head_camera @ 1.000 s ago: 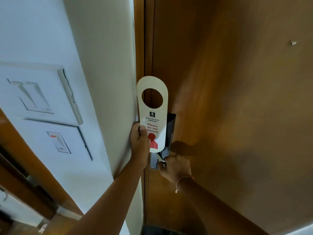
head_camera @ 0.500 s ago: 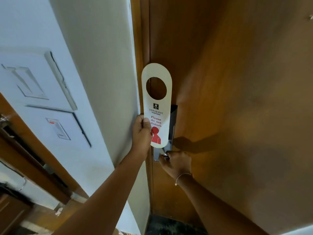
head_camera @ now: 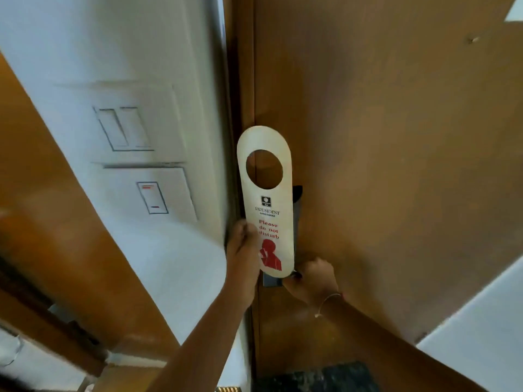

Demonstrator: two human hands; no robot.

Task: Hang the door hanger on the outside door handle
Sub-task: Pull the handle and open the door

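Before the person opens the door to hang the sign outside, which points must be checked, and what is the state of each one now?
1. Left hand holds the door hanger firmly by its lower edge: ok.
2. Hanger's round hole at the top is free and unbent: ok.
3. Right hand is closed on the inside door handle: ok, though the handle itself is hidden under the hand.
4. Door is open enough to reach outside: not ok, it looks shut against the frame.
5. Outside handle is free for the hanger: cannot tell, not in view.
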